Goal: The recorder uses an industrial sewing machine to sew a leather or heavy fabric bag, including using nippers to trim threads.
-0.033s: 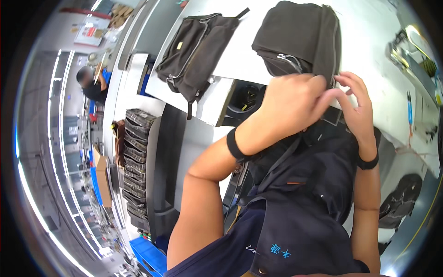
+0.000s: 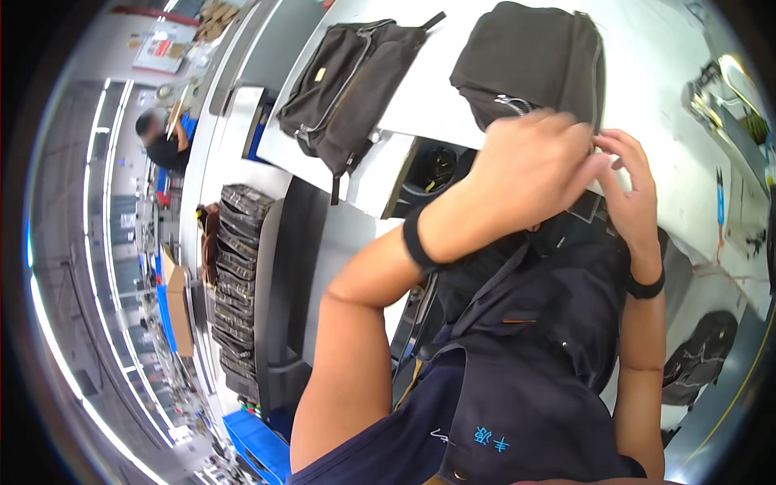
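Note:
A dark grey-brown backpack (image 2: 529, 52) lies on the white table in front of me, a silver zipper showing on its near left part. My left hand (image 2: 537, 166) is at the bag's near right corner, its fingers curled in and the thumb reaching right. Close against it, my right hand (image 2: 632, 182) bends its fingers and thumb toward the same corner. The fingertips of both hands meet at the bag's edge, and whatever lies between them is too small and hidden to make out.
A second dark backpack (image 2: 347, 89) lies to the left on the white table (image 2: 416, 89). Blue-handled snips (image 2: 719, 198) are on the right. A row of dark bags (image 2: 236, 299) stands farther left. A person (image 2: 166, 141) sits in the distance.
My left hand has moved a little to the right, closer to my right hand, and now covers more of the bag's near corner. The whole view has shifted slightly.

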Demonstrator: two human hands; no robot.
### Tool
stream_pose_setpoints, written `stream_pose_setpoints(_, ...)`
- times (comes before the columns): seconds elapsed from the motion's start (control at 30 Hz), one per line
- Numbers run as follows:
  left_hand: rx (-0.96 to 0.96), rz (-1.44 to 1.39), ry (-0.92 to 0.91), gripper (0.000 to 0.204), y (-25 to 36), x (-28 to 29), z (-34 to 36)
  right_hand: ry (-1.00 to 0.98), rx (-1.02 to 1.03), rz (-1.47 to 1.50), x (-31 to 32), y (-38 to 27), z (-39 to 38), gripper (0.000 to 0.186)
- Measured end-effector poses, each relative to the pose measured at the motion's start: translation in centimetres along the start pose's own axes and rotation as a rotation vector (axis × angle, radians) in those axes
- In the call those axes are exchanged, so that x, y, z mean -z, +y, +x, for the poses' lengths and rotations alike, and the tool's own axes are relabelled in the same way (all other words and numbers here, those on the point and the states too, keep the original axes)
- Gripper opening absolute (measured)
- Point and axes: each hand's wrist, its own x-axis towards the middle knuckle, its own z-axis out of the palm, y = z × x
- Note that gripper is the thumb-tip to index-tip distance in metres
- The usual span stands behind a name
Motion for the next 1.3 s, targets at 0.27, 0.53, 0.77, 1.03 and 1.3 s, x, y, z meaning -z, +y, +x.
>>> stream_pose_setpoints(0.27,-0.354,0.327,-0.473,0.036,-6.4,-6.0,9.1,-0.136,0.013,-0.017,-0.2,0.2,0.4,0.044)
stream_pose_setpoints(0.53,-0.590,0.238,-0.387,0.041,-8.4,-5.8,12.7,-0.168,0.399,-0.295,0.7,1.0,4.5,0.059)
stream_pose_setpoints(0.77,-0.272,-0.081,-0.495,0.053,-10.8,-7.7,15.6,-0.121,0.232,-0.084,1.1,2.3,4.6,0.041)
stream_pose_setpoints(1.03,-0.078,-0.500,-0.387,0.057,-8.4,-12.1,21.1,0.030,-0.134,0.386,5.3,2.6,3.8,0.036)
stream_pose_setpoints(1.3,-0.056,-0.490,-0.325,0.055,-7.1,-14.8,23.1,0.125,-0.236,0.445,7.5,3.1,4.5,0.022)
